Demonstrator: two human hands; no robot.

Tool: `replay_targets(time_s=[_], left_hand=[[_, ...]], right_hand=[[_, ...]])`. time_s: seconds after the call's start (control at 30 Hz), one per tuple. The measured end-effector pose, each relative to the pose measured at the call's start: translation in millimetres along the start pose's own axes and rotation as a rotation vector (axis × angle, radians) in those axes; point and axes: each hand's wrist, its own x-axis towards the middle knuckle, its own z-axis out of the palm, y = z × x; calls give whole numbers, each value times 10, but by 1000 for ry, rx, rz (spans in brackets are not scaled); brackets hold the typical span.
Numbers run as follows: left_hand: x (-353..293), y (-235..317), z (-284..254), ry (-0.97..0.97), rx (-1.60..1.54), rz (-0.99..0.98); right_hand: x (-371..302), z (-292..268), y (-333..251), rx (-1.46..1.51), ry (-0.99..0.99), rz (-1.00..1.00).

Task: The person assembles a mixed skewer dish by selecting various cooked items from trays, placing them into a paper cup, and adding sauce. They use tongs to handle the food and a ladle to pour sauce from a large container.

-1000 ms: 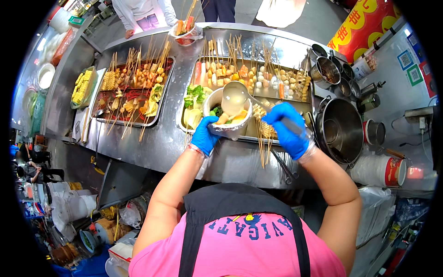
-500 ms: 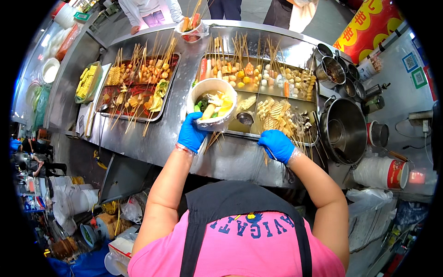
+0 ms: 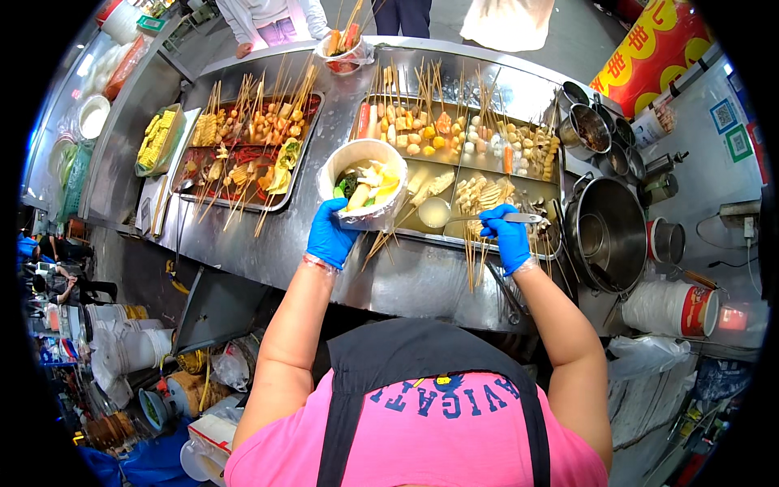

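My left hand (image 3: 329,235), in a blue glove, grips a white tub (image 3: 375,217) lined with clear plastic and tilted toward me. Greens and pale and yellow pieces of food lie inside it. My right hand (image 3: 506,237), gloved in blue too, is closed around the handle of a metal ladle (image 3: 434,213). Cloudy broth fills the ladle's bowl, just right of the tub, over the front of a divided metal tray (image 3: 438,239). Skewered tofu sheets, fish balls and other pieces sit in the tray's broth.
Left of the tub is a second tray (image 3: 307,150) of skewers in red broth. Corn pieces (image 3: 159,140) fill a container farther left. A large steel pot (image 3: 604,231) stands at the right. Another filled tub (image 3: 345,61) rests on the far ledge, near a person in white (image 3: 272,20).
The ladle's bowl has risen and now holds broth. My right hand has moved up and slightly right, turning the handle nearly level. My left hand has brought the tub slightly left.
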Motion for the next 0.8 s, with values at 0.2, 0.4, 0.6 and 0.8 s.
replay_targets(time_s=[0.2, 0.4, 0.6, 0.8], left_hand=[[79, -71, -48, 27, 56, -13], [219, -341, 110, 53, 111, -114], [570, -760, 231, -17, 91, -220], [561, -792, 477, -114, 2, -245]], right_hand=[[-124, 22, -754, -47, 15, -188], [-271, 220, -1465, -57, -14, -389], [-398, 285, -1262, -252, -107, -581], [-641, 274, -1285, -1441, -377, -1165]])
